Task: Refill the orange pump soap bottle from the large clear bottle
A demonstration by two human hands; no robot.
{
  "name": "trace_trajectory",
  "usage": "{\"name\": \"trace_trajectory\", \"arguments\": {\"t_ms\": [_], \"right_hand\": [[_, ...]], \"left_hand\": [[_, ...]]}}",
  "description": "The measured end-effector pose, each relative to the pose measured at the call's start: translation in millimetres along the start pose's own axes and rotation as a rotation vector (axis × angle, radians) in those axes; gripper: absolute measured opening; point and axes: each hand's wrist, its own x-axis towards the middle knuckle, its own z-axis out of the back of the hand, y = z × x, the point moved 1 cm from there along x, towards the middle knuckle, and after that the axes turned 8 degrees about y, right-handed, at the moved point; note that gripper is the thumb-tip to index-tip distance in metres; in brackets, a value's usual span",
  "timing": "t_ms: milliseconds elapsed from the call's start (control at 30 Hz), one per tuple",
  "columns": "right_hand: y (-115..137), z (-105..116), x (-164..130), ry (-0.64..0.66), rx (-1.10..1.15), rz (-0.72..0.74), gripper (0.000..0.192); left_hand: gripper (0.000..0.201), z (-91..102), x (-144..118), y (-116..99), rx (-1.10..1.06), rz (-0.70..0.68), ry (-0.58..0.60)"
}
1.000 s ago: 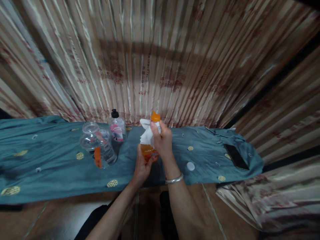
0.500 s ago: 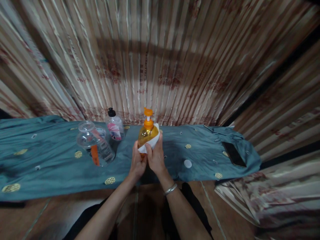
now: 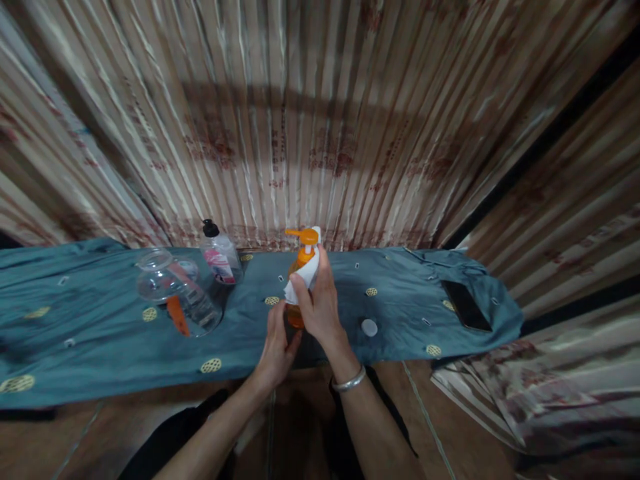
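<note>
The left hand (image 3: 277, 343) grips the base of an orange pump bottle (image 3: 299, 280), its fingers closed around it. The right hand (image 3: 320, 303) presses a white cloth (image 3: 305, 277) against the bottle's side, pinching the cloth between thumb and fingers. The bottle stands upright above the blue cloth (image 3: 100, 347) — near its middle. To the left stand a clear bottle (image 3: 219, 253) with a pink label — the writing is too small to read — and a clear jar (image 3: 173, 293) lying on its side.

Bare forearms, no sleeves at all, just a thin silver bangle (image 3: 349, 382) on the right wrist and dark trousers (image 3: 175, 437) down below.
</note>
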Motion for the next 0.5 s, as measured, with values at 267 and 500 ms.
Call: {"name": "trace_trajectory", "arguments": {"t_ms": [267, 500], "right_hand": [[-9.0, -10.1, -7.3, -0.033, -0.038, -0.021, 0.071], [-40.2, -15.9, -49.4, 0.075, 0.103, -0.224, 0.072]], "left_hand": [[0.063, 11.2, -0.8, -14.3, -0.028, 0.019, 0.084], [0.048, 18.4, 8.3, -23.6, -0.154, 0.102, 0.111]]}}
